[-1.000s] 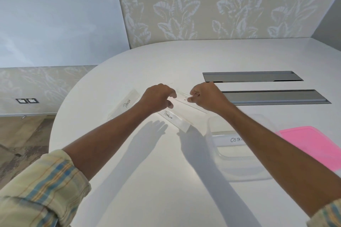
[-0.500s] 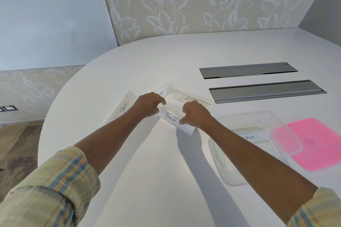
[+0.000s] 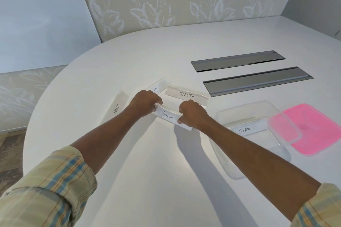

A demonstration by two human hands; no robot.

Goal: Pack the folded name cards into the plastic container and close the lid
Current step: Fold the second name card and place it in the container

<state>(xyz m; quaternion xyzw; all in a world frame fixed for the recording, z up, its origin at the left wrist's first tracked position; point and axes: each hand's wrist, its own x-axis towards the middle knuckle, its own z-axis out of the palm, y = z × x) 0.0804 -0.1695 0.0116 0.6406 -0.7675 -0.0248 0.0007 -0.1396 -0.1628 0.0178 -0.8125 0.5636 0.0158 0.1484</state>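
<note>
Head view: both hands are closed on the PENGUIN card (image 3: 167, 115), the left hand (image 3: 145, 101) pinching its far-left end and the right hand (image 3: 191, 114) pinching its near-right end, thumb on the front face and fingers curled over the ridge. The card is a folded tent, and its long axis runs slantwise across the tabletop (image 3: 147, 162), from far-left down to near-right, so the right-hand end already points roughly toward the container (image 3: 276, 108). Whether the card is lifted off the surface or resting on it cannot be told. The clear container sits to the right of the hands, close beside the right forearm and near the tabletop's right edge, with the OSTRICH card (image 3: 245, 130) already lying inside it; that card runs mostly left to right, climbing a little toward the far side. The move ahead likely turns on this: the card must travel right, led by the right hand as the nearer one, and swing a little to line up beside OSTRICH. The pink lid (image 3: 311, 129) lies at the container's right, off it, one corner seen through its clear wall. Three cards are left on the tabletop beyond the hands: ZEBRA (image 3: 186, 94), PANDA (image 3: 116, 109) and a third partly hidden behind the left hand.
</note>
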